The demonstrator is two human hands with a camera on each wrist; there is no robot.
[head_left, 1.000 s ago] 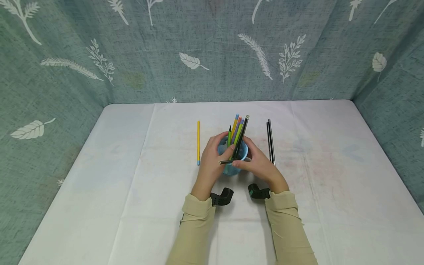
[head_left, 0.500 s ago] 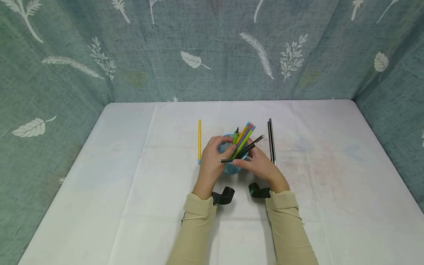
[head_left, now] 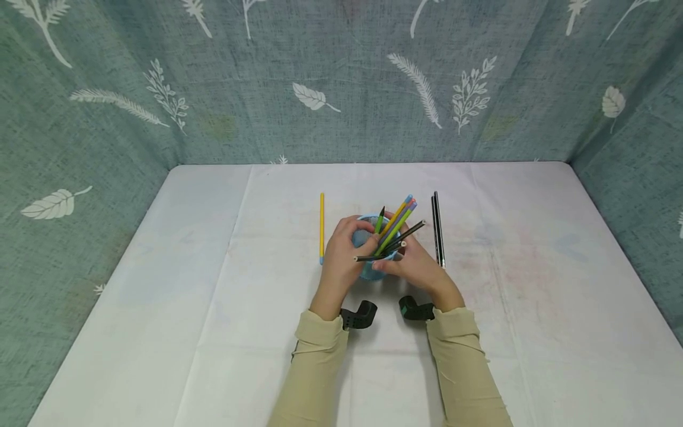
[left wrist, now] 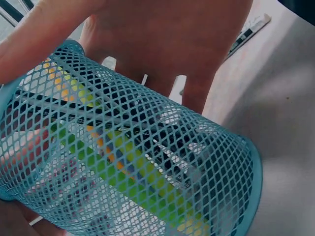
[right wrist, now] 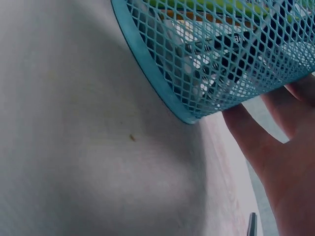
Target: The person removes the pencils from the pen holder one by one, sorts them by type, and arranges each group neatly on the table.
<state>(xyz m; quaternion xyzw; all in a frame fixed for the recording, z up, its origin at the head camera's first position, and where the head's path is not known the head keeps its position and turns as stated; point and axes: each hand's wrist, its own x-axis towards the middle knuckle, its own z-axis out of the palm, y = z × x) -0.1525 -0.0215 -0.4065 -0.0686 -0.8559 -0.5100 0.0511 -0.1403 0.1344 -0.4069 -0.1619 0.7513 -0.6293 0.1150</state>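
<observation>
A blue mesh pencil holder [head_left: 369,273] stands between the two hands in the head view. My left hand [head_left: 339,258] grips its left side, thumb over the rim by the pencils. My right hand [head_left: 423,268] holds its right side, with the thumb at the front near the rim. Several pencils stick out, most leaning right: a yellow pencil [head_left: 396,217], a lime one, a purple one and black ones. A dark-tipped green pencil [head_left: 380,220] stands more upright. One black pencil [head_left: 365,258] lies across the front rim, pointing left. In the left wrist view, pencils show through the mesh wall [left wrist: 216,157].
A yellow pencil [head_left: 322,228] with a blue end lies on the white tablecloth [head_left: 256,296] left of the holder. Two black pencils [head_left: 438,228] lie side by side to its right. A grey-green leaf-patterned curtain [head_left: 352,136] borders the table's back and sides.
The pencils in the holder have tipped from nearly upright over to the right, and the black ones have spread apart. Both hands stay in almost the same place.
</observation>
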